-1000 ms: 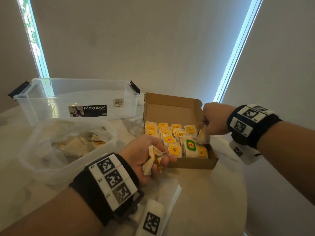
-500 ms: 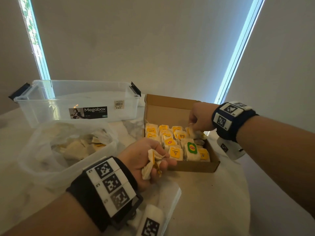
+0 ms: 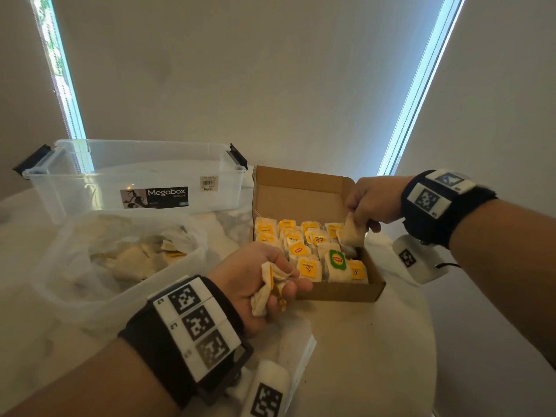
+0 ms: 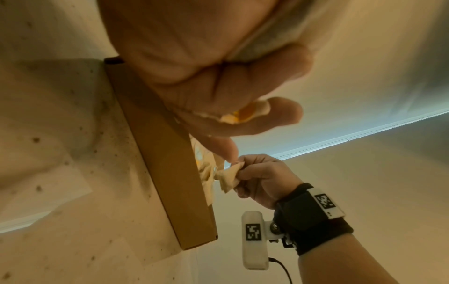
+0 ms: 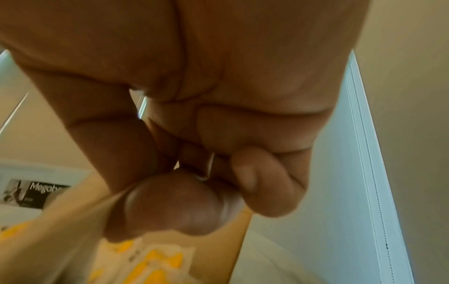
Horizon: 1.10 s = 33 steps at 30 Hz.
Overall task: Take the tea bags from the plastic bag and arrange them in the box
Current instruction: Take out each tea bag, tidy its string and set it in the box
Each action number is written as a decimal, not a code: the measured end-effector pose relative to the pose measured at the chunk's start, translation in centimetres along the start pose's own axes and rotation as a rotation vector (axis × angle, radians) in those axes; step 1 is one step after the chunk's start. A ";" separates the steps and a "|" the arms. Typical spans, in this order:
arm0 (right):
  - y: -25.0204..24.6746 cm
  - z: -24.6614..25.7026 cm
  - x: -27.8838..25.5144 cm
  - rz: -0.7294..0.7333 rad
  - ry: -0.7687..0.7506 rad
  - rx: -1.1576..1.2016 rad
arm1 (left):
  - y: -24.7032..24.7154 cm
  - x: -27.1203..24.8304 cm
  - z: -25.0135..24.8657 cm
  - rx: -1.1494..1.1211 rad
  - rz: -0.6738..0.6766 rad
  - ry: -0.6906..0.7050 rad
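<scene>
An open cardboard box (image 3: pixel 337 291) on the table holds several tea bags (image 3: pixel 307 245) with yellow tags, standing in rows. My right hand (image 3: pixel 365 212) pinches one pale tea bag (image 3: pixel 352 231) just above the box's far right corner; the left wrist view shows this tea bag (image 4: pixel 227 177) beside the box wall (image 4: pixel 165 165). My left hand (image 3: pixel 264 284) hovers at the box's near left corner and grips a crumpled bunch of tea bags (image 3: pixel 270 287). The clear plastic bag (image 3: pixel 90 266) with more tea bags (image 3: pixel 135 254) lies to the left.
A clear Megabox storage bin (image 3: pixel 135 179) stands behind the plastic bag, left of the cardboard box. The round pale table (image 3: pixel 361 356) ends close to the right of the box. White papers (image 3: pixel 301 350) lie under my left hand.
My right hand carried its tea bag from the box's right edge to over the back right rows and now holds it slightly higher. The left hand has stayed put with its bunch.
</scene>
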State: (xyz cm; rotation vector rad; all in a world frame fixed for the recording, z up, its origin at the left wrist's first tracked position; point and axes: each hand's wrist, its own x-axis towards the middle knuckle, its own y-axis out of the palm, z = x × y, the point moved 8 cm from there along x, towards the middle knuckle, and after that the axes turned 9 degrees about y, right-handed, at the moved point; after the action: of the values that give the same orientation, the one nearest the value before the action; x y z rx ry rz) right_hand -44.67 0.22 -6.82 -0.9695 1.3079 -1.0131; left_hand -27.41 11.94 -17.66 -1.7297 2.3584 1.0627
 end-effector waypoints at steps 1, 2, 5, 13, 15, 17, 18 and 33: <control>0.6 -0.2 0.3 0.013 0.023 -0.016 | 0.1 0.0 0.0 -0.004 0.003 -0.004; 1.2 -0.3 0.6 0.019 0.047 -0.040 | 0.1 0.0 0.1 -0.009 0.005 -0.008; 2.2 -0.3 1.2 -0.020 0.072 -0.156 | 0.0 0.0 0.1 -0.022 0.005 -0.008; -2.8 -0.1 0.2 -0.382 0.100 -0.009 | 1.1 -0.5 -1.0 -0.245 0.161 0.005; -4.6 1.3 -1.8 -0.483 0.026 0.071 | 1.5 -0.5 -1.5 -0.315 0.167 0.041; -4.9 3.5 -3.9 -0.466 -0.081 0.171 | 1.9 -0.5 -2.0 -0.347 0.149 0.084; -4.6 4.7 -5.2 -0.427 -0.141 0.224 | 2.1 -0.5 -2.2 -0.342 0.145 0.101; -0.8 8.6 -10.4 -0.133 -0.443 0.490 | 3.2 -1.8 -2.1 -0.227 0.266 0.123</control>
State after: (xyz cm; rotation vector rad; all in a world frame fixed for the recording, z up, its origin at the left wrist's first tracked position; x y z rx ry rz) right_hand -36.11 9.88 -2.82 -0.8416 0.5964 -1.0768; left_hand -28.73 12.79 -13.73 -1.6189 2.6978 1.3453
